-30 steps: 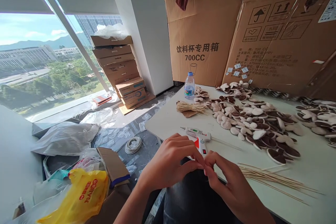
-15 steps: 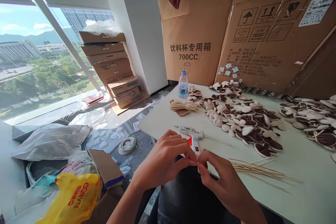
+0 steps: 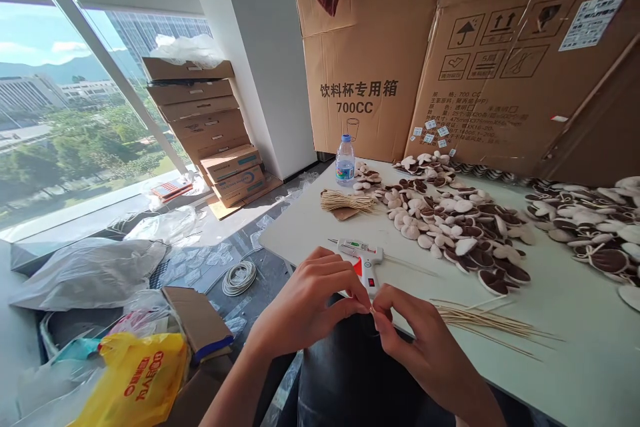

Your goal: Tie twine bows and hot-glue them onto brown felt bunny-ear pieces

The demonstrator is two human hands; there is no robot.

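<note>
My left hand (image 3: 320, 293) and my right hand (image 3: 407, 320) meet above my lap at the table's near edge. Thumb and fingers of each are pinched together, tip to tip, around something thin and pale that is too small to name. Just beyond them a white hot glue gun (image 3: 367, 267) with a red trigger lies on the table, a clear glue stick trailing from its back. Right of my right hand, several thin tan sticks (image 3: 493, 323) are spread in a loose bundle. Farther back sits a bundle of pale strands (image 3: 345, 201) on a scrap of cardboard.
Piles of brown-and-cream fabric pieces (image 3: 465, 220) cover the white table's (image 3: 295, 227) middle and right. A water bottle (image 3: 345, 163) stands at the back. Large cardboard boxes (image 3: 370, 47) rise behind. On the left floor are a yellow bag (image 3: 135, 373), plastic bags and a coiled cable (image 3: 239, 278).
The whole view has shifted slightly, so things appear a little farther left. Both hands stay pinched together in nearly the same pose.
</note>
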